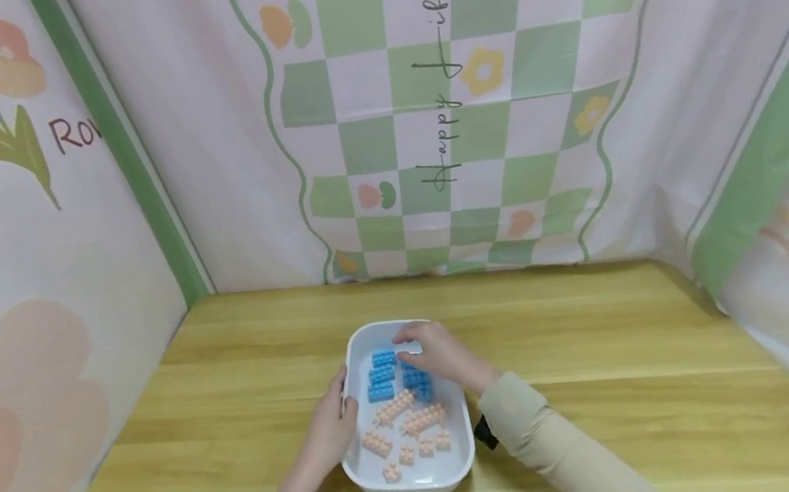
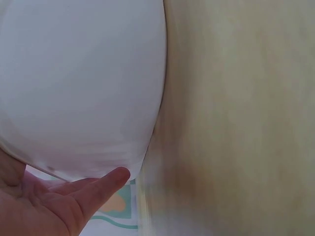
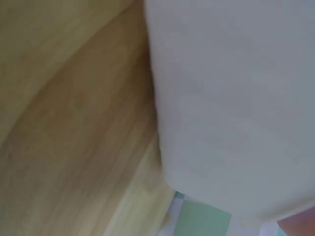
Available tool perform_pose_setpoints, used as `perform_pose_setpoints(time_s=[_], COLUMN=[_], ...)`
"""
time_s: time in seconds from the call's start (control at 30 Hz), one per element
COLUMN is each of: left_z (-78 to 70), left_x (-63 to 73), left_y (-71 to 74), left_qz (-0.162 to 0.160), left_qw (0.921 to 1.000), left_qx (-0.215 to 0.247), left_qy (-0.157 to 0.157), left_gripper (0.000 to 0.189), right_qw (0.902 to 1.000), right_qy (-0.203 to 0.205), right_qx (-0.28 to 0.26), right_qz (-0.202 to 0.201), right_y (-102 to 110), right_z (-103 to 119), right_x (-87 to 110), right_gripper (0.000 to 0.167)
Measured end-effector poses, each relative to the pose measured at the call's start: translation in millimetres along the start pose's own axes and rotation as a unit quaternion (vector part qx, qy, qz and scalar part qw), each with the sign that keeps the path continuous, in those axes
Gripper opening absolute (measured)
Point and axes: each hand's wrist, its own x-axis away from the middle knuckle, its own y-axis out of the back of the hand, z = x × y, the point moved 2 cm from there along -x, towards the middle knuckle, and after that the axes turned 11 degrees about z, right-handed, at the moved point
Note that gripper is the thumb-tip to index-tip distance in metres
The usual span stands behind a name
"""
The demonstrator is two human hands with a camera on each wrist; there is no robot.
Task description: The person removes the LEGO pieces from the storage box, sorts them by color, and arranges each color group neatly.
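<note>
Beige sleeves (image 1: 570, 448) enter along the bottom edge of the frame, pushed clear of the wrists, which presumably keeps cloth away from the small parts. Between them, at lower centre, a white rectangular tray (image 1: 414, 491) rests on the wood-grain tabletop (image 1: 239, 436).

The left hand (image 1: 330, 425) pinches the tray's left wall, thumb at the rim and fingers along the outside, likely so the tray stays put. The right hand (image 1: 446, 354) reaches over the upper right rim with curved fingers; thumb and forefinger stand apart with nothing visible between them, and its remaining fingers are hidden.

Blue studded building bricks (image 1: 381, 375) lie in the tray's upper half, some partly covered by the right hand. Peach studded building bricks (image 1: 423, 419), two long, one medium and four small, fill the lower half. The split by colour looks deliberate, and the raised walls would stop pieces straying. A green-and-white checked fabric backdrop (image 1: 427, 73) hangs across the upper centre, probably screening the workspace.
</note>
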Motion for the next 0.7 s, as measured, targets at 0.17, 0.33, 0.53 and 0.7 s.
perform_pose_setpoints(time_s=[0.17,0.33,0.53,0.7], left_z=[0.0,-0.2,0.3,-1.2], left_x=[-0.4,-2.2,3.0,4.7], left_y=[0.0,0.6,1.1,-0.4], left_qz=[-0.002,0.0,0.0,0.006], left_qw=[1.0,1.0,0.9999,0.9999], left_qx=[0.0,0.007,0.012,0.01], left_qy=[0.002,0.007,0.009,0.0], left_gripper=[0.053,0.053,0.054,0.053], right_qw=[0.9998,0.9986,0.9909,0.9866], right_qy=[0.002,0.013,0.055,0.056], right_qx=[0.015,0.041,0.104,0.126], right_qz=[0.011,0.029,0.064,0.087], right_y=[-3.1,-5.3,-14.3,-18.6], right_z=[-2.4,-3.0,-0.8,-1.9], right_x=[-4.5,-11.8,-15.4,-12.8], right_gripper=[0.024,0.022,0.024,0.031])
